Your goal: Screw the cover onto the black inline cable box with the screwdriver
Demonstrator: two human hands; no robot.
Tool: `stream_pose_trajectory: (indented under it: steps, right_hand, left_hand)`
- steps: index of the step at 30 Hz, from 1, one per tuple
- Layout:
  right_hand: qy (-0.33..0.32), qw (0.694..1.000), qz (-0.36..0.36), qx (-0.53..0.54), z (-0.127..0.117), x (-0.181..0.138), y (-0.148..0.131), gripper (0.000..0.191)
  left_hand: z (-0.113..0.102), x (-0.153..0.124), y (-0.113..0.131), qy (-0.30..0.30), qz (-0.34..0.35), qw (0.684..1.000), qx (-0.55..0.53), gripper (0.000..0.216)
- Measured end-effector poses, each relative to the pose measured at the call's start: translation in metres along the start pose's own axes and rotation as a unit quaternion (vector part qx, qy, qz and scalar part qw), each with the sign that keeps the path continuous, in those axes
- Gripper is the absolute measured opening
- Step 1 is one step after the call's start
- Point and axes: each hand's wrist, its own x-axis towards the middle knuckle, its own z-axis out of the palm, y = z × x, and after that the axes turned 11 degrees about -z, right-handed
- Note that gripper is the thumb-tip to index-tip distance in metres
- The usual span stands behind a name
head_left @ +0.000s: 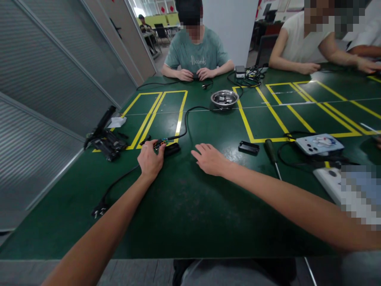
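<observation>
My left hand (150,159) rests on the green table (184,214) with its fingers closed round a small black part with coloured wires (160,143), next to a black housing (172,149). A black cable (186,119) runs from that part toward a metal bowl (224,98). A second cable with a plug (99,208) trails to the near left. My right hand (210,159) lies flat on the table with fingers spread, holding nothing. A black cover piece (249,147) and a screwdriver (271,151) lie to its right.
A pile of black parts (105,141) sits at the left edge. A phone in a pale case (319,143) and a white device (333,178) lie at the right. Yellow tape marks boxes on the table. One person (196,53) sits opposite, another (309,37) at the far right.
</observation>
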Motion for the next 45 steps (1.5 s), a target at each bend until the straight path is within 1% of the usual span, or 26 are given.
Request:
stream_pose_trajectory:
  steps: [2,3,6,8,10,12,14,19,24,28,32,36,38,39,43,44,45]
  right_hand:
    - [0.006,0.999,-0.031,0.007,0.011,0.036,-0.011,0.038]
    - [0.011,0.999,-0.035,0.011,0.016,0.053,-0.015,0.039]
    - [0.021,0.999,-0.013,0.020,0.031,0.090,-0.023,0.041]
    - [0.014,0.999,-0.006,0.029,0.039,0.101,-0.025,0.038]
    - [0.004,0.999,-0.011,0.037,0.044,0.100,-0.023,0.033]
    - [-0.001,0.999,-0.018,0.040,0.044,0.086,-0.019,0.030]
    - [0.001,0.999,-0.025,0.039,0.040,0.064,-0.014,0.030]
    - [0.008,0.999,-0.028,0.031,0.020,-0.015,-0.011,0.033]
    - [0.006,0.999,-0.019,0.036,-0.008,-0.094,-0.031,0.035]
    - [-0.007,0.998,-0.001,0.055,-0.029,-0.136,-0.056,0.030]
    - [0.002,0.996,0.018,0.085,-0.035,-0.159,-0.080,0.029]
    - [0.036,0.993,0.031,0.105,-0.034,-0.167,-0.093,0.020]
    - [0.058,0.991,0.030,0.118,-0.036,-0.169,-0.097,0.022]
    - [0.081,0.988,0.030,0.125,-0.037,-0.169,-0.098,0.025]
    - [0.216,0.964,0.042,0.147,-0.047,-0.169,-0.097,0.034]
    - [0.232,0.961,0.047,0.143,-0.049,-0.167,-0.096,0.037]
    - [0.235,0.961,0.052,0.135,-0.052,-0.165,-0.093,0.041]
  left_hand:
    - [0.001,0.000,0.000,0.003,-0.004,1.000,-0.001,0.045]
    - [0.001,-0.001,-0.001,0.004,-0.006,1.000,0.000,0.045]
    - [0.002,-0.001,-0.001,0.008,-0.009,1.000,0.003,0.043]
    - [0.002,-0.002,-0.001,0.008,-0.009,1.000,0.003,0.042]
    - [0.002,-0.002,0.000,0.008,-0.007,1.000,0.000,0.042]
    - [0.001,-0.002,0.000,0.009,-0.007,1.000,-0.005,0.041]
    - [0.001,-0.003,0.001,0.009,-0.006,1.000,-0.010,0.041]
    - [-0.003,-0.004,0.003,-0.005,0.000,1.000,-0.024,0.040]
    - [-0.009,-0.006,0.008,-0.031,0.014,0.998,-0.045,0.038]
    - [-0.016,-0.019,0.022,-0.059,0.035,0.994,-0.081,0.036]
    - [-0.027,-0.047,0.046,-0.092,0.072,0.983,-0.138,0.035]
    - [-0.045,-0.083,0.068,-0.130,0.119,0.964,-0.202,0.032]
    - [-0.055,-0.098,0.077,-0.143,0.140,0.953,-0.229,0.030]
    - [-0.059,-0.105,0.080,-0.150,0.153,0.945,-0.246,0.029]
    - [-0.068,-0.124,0.092,-0.176,0.226,0.907,-0.309,0.029]
    - [-0.068,-0.127,0.095,-0.185,0.244,0.899,-0.314,0.030]
    - [-0.068,-0.131,0.098,-0.195,0.261,0.891,-0.316,0.032]
